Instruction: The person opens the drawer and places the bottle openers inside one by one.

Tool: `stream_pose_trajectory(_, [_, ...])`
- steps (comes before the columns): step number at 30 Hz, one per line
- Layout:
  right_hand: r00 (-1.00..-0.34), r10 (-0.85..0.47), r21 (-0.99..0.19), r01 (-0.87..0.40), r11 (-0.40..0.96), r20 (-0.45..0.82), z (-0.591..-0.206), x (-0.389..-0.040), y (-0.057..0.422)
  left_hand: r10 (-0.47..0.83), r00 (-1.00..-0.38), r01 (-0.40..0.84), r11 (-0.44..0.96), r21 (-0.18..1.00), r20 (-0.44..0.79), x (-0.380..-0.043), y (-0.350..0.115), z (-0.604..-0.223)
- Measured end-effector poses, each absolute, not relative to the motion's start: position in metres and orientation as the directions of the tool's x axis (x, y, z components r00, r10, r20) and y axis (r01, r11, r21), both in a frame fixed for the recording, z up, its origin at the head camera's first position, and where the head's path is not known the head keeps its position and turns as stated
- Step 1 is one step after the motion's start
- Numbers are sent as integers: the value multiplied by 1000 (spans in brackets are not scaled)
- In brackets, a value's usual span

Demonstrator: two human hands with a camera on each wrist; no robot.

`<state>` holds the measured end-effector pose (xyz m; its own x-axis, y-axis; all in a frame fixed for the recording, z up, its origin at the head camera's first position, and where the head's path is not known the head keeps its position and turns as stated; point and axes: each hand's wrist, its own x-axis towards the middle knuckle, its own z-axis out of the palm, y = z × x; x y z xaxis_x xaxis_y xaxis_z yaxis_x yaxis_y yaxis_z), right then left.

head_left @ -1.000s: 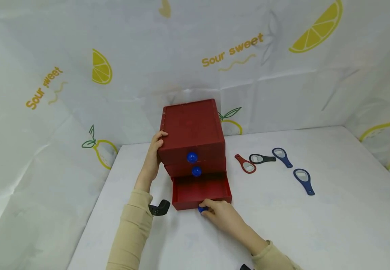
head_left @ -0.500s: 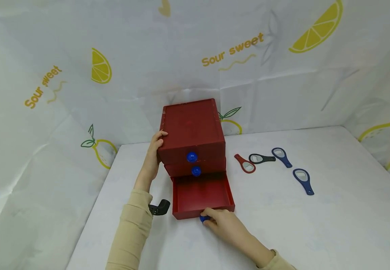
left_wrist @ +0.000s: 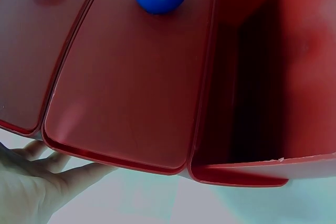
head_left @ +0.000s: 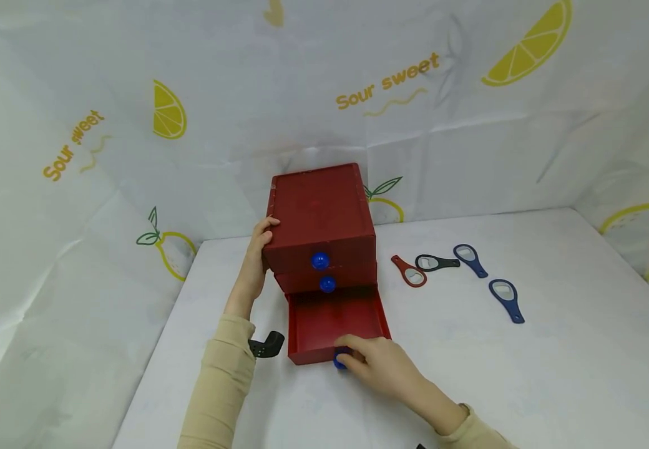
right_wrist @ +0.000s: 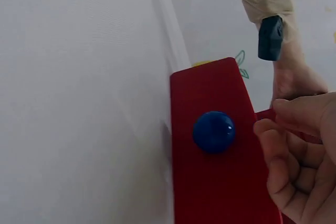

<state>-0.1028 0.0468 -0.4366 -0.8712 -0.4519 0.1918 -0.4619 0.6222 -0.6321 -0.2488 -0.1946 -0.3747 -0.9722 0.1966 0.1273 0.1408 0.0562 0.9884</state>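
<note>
A red drawer cabinet (head_left: 317,209) with blue round knobs stands at the table's back. Its bottom drawer (head_left: 309,357) is pulled out, and the upper two are closed. My left hand (head_left: 255,259) rests against the cabinet's left side, fingertips over the top edge; the left wrist view shows its fingers stretched along that side. My right hand (head_left: 383,368) is over the bottom drawer's front, with loosely bent fingers. In the right wrist view the drawer's blue knob (right_wrist: 213,132) shows free of the fingers, which sit just beside the drawer front.
Right of the cabinet lie several bottle openers: a red one (head_left: 414,277), a black one (head_left: 430,263), a blue one (head_left: 467,254) and another blue one (head_left: 504,292). They rest on the white table (head_left: 560,368). A lemon-printed sheet (head_left: 302,81) hangs behind.
The bottom drawer came further out toward me with my right hand pinching its knob. Since then that hand has let go of the knob and risen slightly. My left hand stayed put.
</note>
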Motion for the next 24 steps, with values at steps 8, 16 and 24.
stream_pose_trajectory(8, [-876, -277, -618, -477, 625, 395, -419, -128, 76, 198, -972, 138, 51, 989, 125, -250, -195, -375])
stream_pose_trajectory(16, [-906, -143, -555, -362, 749, 398, -417, -159, 112, 197, -972, 139, 58, 989, 125, -251, -194, -374])
stream_pose_trajectory(24, [-949, -88, -537, -246, 807, 303, -427, -189, 136, 193, -974, 128, 56, 990, 115, -250, -195, -375])
